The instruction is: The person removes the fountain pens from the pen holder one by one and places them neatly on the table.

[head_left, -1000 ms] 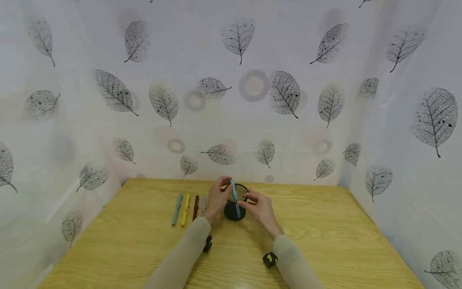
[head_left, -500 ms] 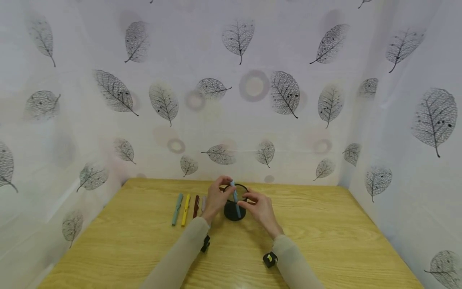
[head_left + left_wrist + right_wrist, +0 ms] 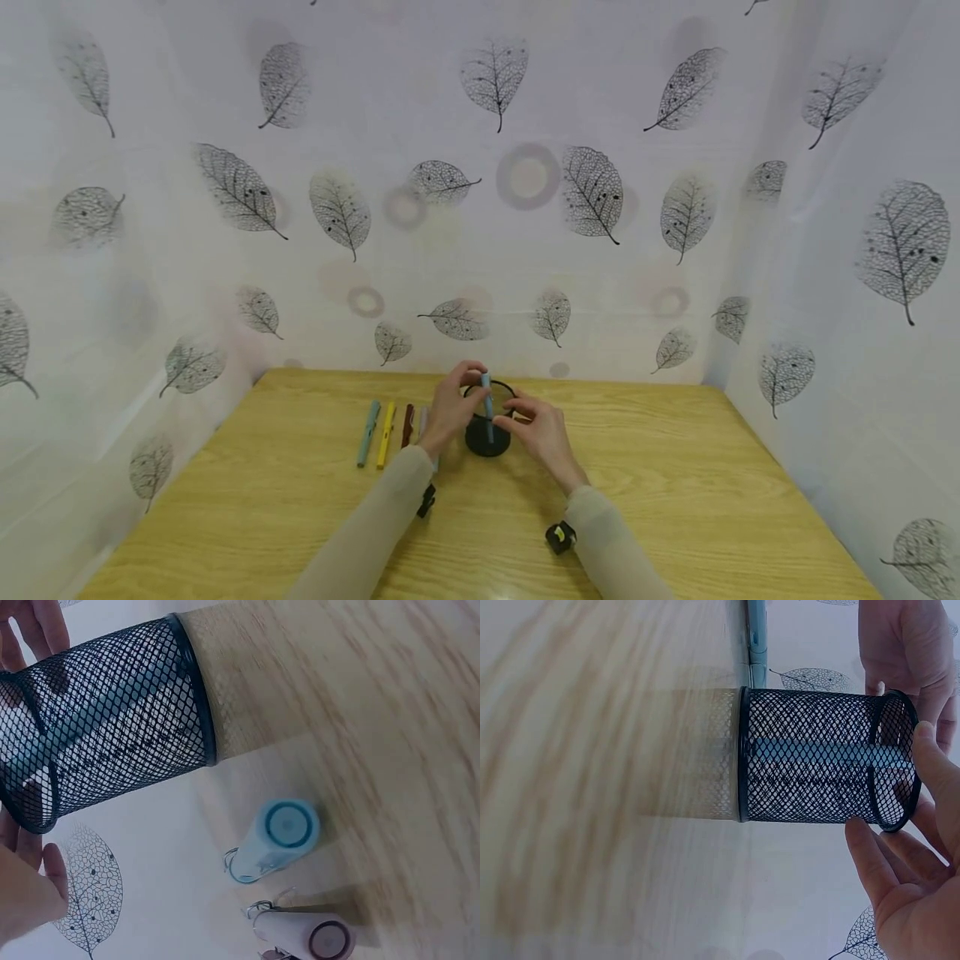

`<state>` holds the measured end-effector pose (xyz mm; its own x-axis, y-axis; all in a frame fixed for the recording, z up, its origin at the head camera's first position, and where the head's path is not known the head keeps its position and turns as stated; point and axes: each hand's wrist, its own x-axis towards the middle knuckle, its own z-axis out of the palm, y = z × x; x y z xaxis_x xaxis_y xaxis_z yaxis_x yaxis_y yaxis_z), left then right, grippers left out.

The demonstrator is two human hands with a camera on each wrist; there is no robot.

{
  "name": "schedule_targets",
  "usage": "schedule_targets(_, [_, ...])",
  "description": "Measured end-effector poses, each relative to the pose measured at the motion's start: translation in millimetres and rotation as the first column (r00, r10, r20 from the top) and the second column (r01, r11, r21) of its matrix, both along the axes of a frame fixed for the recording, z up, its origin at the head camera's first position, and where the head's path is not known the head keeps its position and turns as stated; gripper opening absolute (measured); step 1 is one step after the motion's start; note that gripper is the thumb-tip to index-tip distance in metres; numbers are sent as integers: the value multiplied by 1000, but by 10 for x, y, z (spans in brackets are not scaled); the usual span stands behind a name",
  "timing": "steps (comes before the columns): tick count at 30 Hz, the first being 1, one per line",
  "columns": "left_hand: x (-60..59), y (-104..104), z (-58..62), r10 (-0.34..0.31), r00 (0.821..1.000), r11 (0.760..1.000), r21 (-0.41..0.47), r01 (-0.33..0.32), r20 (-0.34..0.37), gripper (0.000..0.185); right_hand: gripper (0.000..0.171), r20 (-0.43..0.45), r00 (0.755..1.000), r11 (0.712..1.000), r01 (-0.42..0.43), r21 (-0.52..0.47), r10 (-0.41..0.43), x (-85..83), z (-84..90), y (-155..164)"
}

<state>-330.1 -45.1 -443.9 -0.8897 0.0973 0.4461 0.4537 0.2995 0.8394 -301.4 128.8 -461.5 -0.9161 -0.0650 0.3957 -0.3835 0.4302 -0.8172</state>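
Note:
A black mesh pen holder (image 3: 487, 443) stands upright on the table, and a light blue pen (image 3: 488, 406) is inside it, its top reaching the rim. My left hand (image 3: 447, 414) pinches the pen's upper end between thumb and fingers at the rim. With thumb and fingers at the rim's right side, my right hand (image 3: 545, 433) holds the pen holder. Through the mesh (image 3: 810, 712) in the right wrist view the pen's shaft (image 3: 832, 754) shows lengthwise. The left wrist view has part of the left hand (image 3: 26, 896) beside the rim; its grip there is partly hidden.
Left of the holder lie a teal pen (image 3: 368, 433), a yellow pen (image 3: 386, 435), a dark red pen (image 3: 407, 423) and a pale lilac pen (image 3: 423, 418). Another light blue pen (image 3: 289, 829) lies nearest the holder. A leaf-patterned curtain (image 3: 450, 250) surrounds the wooden table (image 3: 660, 483).
The pen in the holder has swung more upright, its lower end shifting slightly left. My left hand has adjusted a little with it; the right hand stays at the rim.

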Motion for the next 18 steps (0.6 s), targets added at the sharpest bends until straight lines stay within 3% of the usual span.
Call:
schedule_targets(8, [-14, 5, 53, -14, 999, 999, 42, 15, -35, 25, 27, -10, 1000, 1000, -4, 4, 4, -9, 1, 2])
schedule_targets(18, [2, -40, 118, 7, 1000, 994, 107, -6, -6, 28, 27, -9, 1000, 1000, -6, -1, 6, -4, -19, 1])
